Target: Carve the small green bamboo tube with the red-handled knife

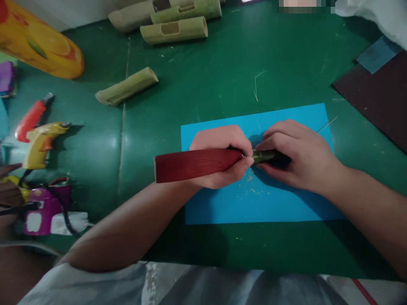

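Observation:
My left hand (221, 137) is closed round a tool with a flat red wooden handle (193, 165). The handle points left, while the tool's working end is hidden by my fingers. Between the thumb and fingers of my right hand (299, 148) is a short green bamboo piece (262, 156), partly covered by the palm. The fingertips of both hands meet at the bamboo's left end. Beneath them lies a blue sheet (216, 207), with small pale shavings (252, 190) scattered on it.
A cut bamboo tube (129, 88) lies at upper left; several notched ones (174, 31) lie behind it. On the left are an orange bottle (47, 42), a red-handled tool (30, 120), a yellow glue gun (44, 142) and a purple power strip (41, 209). A dark board (378, 93) lies right.

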Demonstrator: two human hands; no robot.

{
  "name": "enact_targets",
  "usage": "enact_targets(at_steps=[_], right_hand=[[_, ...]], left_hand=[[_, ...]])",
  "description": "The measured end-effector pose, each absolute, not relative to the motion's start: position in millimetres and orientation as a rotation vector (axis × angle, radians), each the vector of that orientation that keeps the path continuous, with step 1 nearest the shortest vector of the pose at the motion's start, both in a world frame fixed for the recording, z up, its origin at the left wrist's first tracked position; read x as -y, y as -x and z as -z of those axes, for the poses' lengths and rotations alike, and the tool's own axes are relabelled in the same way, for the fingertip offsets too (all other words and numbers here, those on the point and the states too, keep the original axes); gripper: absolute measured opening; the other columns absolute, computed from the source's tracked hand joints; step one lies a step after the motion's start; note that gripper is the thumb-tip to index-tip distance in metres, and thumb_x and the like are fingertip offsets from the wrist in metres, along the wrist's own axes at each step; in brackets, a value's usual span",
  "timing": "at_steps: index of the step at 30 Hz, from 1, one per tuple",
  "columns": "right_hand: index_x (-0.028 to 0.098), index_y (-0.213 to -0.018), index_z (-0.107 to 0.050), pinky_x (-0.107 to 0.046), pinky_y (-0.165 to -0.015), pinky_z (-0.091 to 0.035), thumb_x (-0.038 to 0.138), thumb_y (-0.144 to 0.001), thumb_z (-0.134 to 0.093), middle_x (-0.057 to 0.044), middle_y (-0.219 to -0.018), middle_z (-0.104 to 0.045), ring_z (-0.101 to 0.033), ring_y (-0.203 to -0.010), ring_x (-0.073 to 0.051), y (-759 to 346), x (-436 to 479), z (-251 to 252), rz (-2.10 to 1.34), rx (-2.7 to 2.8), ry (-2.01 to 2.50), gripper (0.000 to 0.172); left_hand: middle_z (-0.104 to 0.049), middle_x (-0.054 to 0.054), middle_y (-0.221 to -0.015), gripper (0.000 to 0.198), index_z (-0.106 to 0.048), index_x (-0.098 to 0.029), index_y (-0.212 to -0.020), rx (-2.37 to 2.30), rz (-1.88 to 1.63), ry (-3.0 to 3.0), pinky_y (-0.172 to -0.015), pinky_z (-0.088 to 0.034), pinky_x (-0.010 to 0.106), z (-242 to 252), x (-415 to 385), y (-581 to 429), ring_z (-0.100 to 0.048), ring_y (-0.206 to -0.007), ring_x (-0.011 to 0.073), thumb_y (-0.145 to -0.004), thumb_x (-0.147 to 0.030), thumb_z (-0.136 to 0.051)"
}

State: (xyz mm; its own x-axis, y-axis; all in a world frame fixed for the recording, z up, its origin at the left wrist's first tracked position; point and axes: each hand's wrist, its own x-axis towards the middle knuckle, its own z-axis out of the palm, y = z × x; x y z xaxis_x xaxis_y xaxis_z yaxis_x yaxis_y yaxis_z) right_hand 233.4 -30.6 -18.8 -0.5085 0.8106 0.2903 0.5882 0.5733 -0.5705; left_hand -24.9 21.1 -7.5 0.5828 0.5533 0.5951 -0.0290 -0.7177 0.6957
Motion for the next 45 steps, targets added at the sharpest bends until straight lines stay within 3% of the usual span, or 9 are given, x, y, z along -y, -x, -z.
enact_targets(at_steps=[6, 13, 20, 26, 34, 45], right_hand=[[0.028, -0.111, -0.078, -0.049, -0.087, -0.054, 0.034, -0.108, -0.074, -0.012, -0.114, -0.084, -0.076, -0.105, -0.034, -233.4, 29.9, 18.1, -0.572, 2.274, 1.118, 0.008], [0.028, -0.111, -0.078, -0.048, -0.087, -0.055, 0.034, -0.108, -0.074, -0.011, -0.114, -0.084, -0.075, -0.104, -0.033, -232.8, 30.3, 17.9, -0.575, 2.269, 1.106, 0.007], [0.029, -0.111, -0.078, -0.05, -0.087, -0.055, 0.034, -0.108, -0.074, -0.011, -0.114, -0.084, -0.075, -0.103, -0.034, -232.6, 29.6, 18.2, -0.569, 2.264, 1.088, 0.007], [0.03, -0.112, -0.078, -0.05, -0.087, -0.056, 0.036, -0.109, -0.075, -0.011, -0.115, -0.084, -0.076, -0.104, -0.034, -234.0, 30.0, 19.9, -0.578, 2.261, 1.1, 0.008], [0.031, -0.111, -0.08, -0.051, -0.089, -0.057, 0.035, -0.108, -0.076, -0.01, -0.116, -0.084, -0.076, -0.106, -0.034, -233.3, 29.7, 18.7, -0.605, 2.251, 1.111, 0.006], [0.029, -0.109, -0.078, -0.051, -0.087, -0.056, 0.034, -0.109, -0.074, -0.012, -0.113, -0.084, -0.075, -0.103, -0.034, -231.0, 28.8, 16.2, -0.574, 2.264, 1.088, 0.007]], left_hand=[[-0.083, -0.002, -0.083, 0.015, -0.074, -0.03, -0.097, -0.375, -1.114, -2.149, -0.07, -0.066, 0.03, 8.0, -20.6, 21.9, -0.077, -0.069, 0.0173, -0.11, -0.03, -0.082], [-0.077, -0.003, -0.077, 0.021, -0.068, -0.028, -0.088, -0.454, -1.075, -2.145, -0.063, -0.058, 0.028, 2.7, -13.6, 23.9, -0.07, -0.065, 0.0142, -0.103, -0.015, -0.072], [-0.068, -0.002, -0.072, 0.037, -0.063, -0.027, -0.083, -0.58, -1.073, -2.143, -0.057, -0.05, 0.03, 4.3, -11.3, 30.7, -0.063, -0.061, 0.0143, -0.117, -0.038, -0.07], [-0.069, -0.003, -0.072, 0.031, -0.065, -0.026, -0.082, -0.51, -1.145, -2.107, -0.055, -0.048, 0.028, 8.8, -13.2, 29.3, -0.062, -0.06, 0.0126, -0.111, -0.029, -0.075], [-0.068, -0.002, -0.07, 0.043, -0.066, -0.025, -0.079, -0.58, -1.158, -2.083, -0.053, -0.047, 0.03, 11.1, -11.9, 28.8, -0.061, -0.059, 0.013, -0.116, -0.044, -0.077], [-0.071, -0.002, -0.074, 0.041, -0.065, -0.025, -0.082, -0.569, -1.157, -2.096, -0.056, -0.049, 0.028, 16.2, -13.2, 33.2, -0.066, -0.062, 0.013, -0.118, -0.044, -0.073]])
